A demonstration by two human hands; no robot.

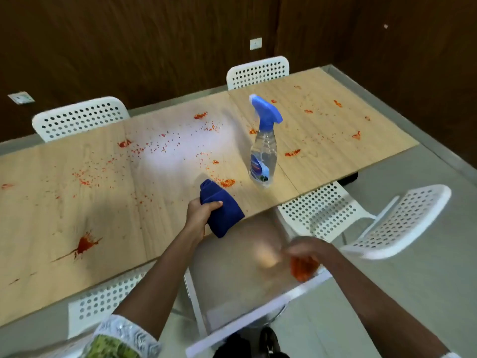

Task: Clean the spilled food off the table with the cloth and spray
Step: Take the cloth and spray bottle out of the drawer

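My left hand (202,211) grips a folded blue cloth (222,210) at the near edge of the wooden table (64,215). Red-orange food is spattered across the table, with a big splat (84,245) at the near left and scattered bits (160,147) in the middle. A clear spray bottle (263,151) with a blue trigger head stands upright on the table, right of the cloth. My right hand (307,257) is blurred, off the table's edge above a clear container (232,282), with a clump of orange food (302,268) at its fingers.
White perforated chairs surround the table: two at the far side (80,118) (258,71), one at the near right (374,220), one under the near edge (108,298). More red smears (293,152) lie on the table's right part. Grey floor (426,267) lies to the right.
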